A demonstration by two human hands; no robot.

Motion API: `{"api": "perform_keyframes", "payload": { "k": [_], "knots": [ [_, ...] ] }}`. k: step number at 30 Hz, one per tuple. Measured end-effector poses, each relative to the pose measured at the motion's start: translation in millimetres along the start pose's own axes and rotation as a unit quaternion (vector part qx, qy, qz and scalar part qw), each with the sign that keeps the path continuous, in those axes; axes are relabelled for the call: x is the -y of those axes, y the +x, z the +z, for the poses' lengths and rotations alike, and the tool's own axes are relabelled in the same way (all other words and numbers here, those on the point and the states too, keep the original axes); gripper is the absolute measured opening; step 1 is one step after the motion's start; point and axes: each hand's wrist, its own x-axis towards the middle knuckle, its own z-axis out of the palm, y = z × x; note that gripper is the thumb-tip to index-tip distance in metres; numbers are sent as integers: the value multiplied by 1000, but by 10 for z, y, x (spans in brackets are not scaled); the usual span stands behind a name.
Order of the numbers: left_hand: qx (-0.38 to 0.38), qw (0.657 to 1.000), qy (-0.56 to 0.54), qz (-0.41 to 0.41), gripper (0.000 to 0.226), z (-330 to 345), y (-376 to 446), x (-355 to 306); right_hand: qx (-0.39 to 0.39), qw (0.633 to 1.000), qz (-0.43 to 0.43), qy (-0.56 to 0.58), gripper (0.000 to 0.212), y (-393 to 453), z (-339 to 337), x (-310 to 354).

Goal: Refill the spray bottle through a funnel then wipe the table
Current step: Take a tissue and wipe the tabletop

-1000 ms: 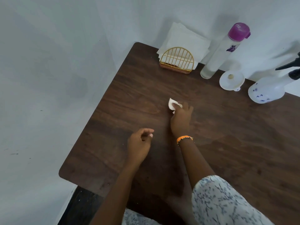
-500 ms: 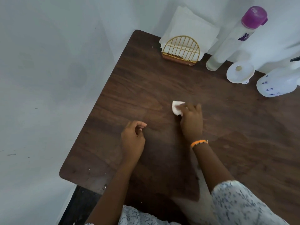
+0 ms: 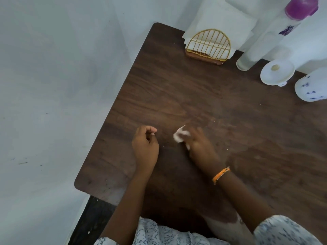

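Observation:
My right hand [image 3: 200, 145] presses a small crumpled white tissue [image 3: 180, 136] against the dark wooden table [image 3: 203, 96], fingers curled over it; the hand is motion-blurred. My left hand [image 3: 146, 147] rests on the table just left of it, fingers loosely curled and holding nothing. At the back right stands the white spray bottle [image 3: 311, 87] with blue specks, its top cut off by the frame edge. A white funnel [image 3: 277, 72] sits mouth up beside it.
A gold wire napkin holder [image 3: 208, 45] with white napkins [image 3: 221, 20] stands at the back edge. A tall clear bottle with a purple cap [image 3: 270, 38] leans against the wall. White walls bound the table on the left and behind.
My right hand dragged the tissue toward me and slightly left across the table. My left hand stayed nearly in place. The camera tilted, shifting the view.

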Motion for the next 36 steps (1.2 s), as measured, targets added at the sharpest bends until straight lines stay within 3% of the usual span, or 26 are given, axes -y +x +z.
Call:
{"api": "perform_keyframes", "payload": {
  "k": [4,6,8,13,16,18,21,26,28,34,36],
  "knots": [
    [25,1000,-2,1,17,74,16,-23,-58,974,190,-107,27,409,-247,-707],
    [25,1000,-6,3,13,102,15,-40,-85,959,252,-101,32,649,-296,-732],
    [18,1000,-16,4,11,114,13,-66,-101,966,223,-77,34,806,-227,-545],
    [22,999,-37,-7,11,116,65,-117,4,998,56,0,26,511,71,57],
    [35,999,-29,-5,10,139,98,-102,69,997,-17,31,39,80,81,162],
    [40,999,-13,-6,12,163,115,-97,55,998,-13,15,36,-44,-7,30],
    [52,999,-6,-9,14,200,131,-98,-33,998,53,-24,23,31,-197,-367],
    [55,998,-12,-8,10,213,94,-106,-97,968,222,-61,35,441,-364,-690],
    [46,999,-14,-9,10,218,91,-104,-89,975,196,-49,39,557,-281,-472],
    [26,999,-20,-15,22,183,108,-97,92,996,6,-14,51,119,81,289],
    [34,999,-12,-9,25,175,114,-75,95,995,-26,-21,49,-70,73,288]
  ]
}}
